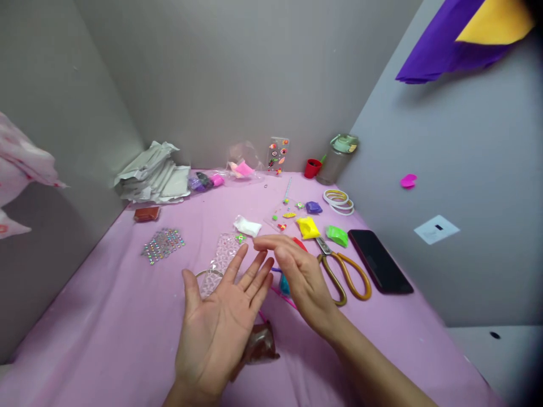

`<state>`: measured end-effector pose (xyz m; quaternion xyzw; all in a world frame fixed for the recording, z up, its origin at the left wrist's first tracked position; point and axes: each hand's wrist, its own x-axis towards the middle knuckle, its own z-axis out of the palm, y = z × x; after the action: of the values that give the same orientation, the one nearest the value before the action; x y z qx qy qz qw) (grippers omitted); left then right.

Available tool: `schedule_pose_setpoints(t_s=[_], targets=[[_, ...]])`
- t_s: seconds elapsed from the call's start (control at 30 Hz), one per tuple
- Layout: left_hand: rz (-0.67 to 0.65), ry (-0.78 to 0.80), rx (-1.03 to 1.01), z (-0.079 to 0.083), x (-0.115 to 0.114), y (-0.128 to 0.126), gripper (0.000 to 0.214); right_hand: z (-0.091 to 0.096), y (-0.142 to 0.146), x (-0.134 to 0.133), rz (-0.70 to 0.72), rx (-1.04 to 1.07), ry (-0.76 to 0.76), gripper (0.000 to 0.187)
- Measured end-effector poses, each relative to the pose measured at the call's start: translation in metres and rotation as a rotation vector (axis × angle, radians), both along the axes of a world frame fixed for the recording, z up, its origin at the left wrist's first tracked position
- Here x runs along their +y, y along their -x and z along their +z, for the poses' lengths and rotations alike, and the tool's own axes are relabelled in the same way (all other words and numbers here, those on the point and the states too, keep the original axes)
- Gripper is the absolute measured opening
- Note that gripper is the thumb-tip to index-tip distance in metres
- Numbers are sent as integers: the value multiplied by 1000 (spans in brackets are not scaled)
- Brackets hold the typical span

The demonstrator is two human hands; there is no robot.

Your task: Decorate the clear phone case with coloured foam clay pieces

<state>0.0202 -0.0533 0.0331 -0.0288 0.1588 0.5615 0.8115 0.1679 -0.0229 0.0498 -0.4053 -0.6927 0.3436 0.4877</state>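
Observation:
My left hand is held palm up over the pink cloth, its fingers spread and nothing visible on the palm. Beside it, my right hand is raised with the fingers stretched out and the thumb apart; no object shows in it. Past my left fingers lies a clear faceted phone case with a small green flower at its upper corner. A packet of brown clay sits partly behind my left hand. To the right of my right hand are scissors with golden handles, and a blue packet is partly hidden by that hand.
Yellow, green and white clay packets lie ahead. A black phone, tape rolls, a red cup and a bottle stand right. Rhinestones and stacked white packets lie left.

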Motion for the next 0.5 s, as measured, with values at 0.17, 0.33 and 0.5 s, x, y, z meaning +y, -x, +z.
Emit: schedule_pose_setpoints(t_s=[0.17, 0.33, 0.5], targets=[[75, 61, 25, -5, 7, 8, 78, -12, -11, -29, -29, -174, -160, 23], [260, 71, 134, 2, 9, 35, 67, -31, -16, -76, 232, -350, -142, 17], [403, 285, 198, 12, 4, 56, 51, -74, 2, -115, 459, -752, -365, 15]])
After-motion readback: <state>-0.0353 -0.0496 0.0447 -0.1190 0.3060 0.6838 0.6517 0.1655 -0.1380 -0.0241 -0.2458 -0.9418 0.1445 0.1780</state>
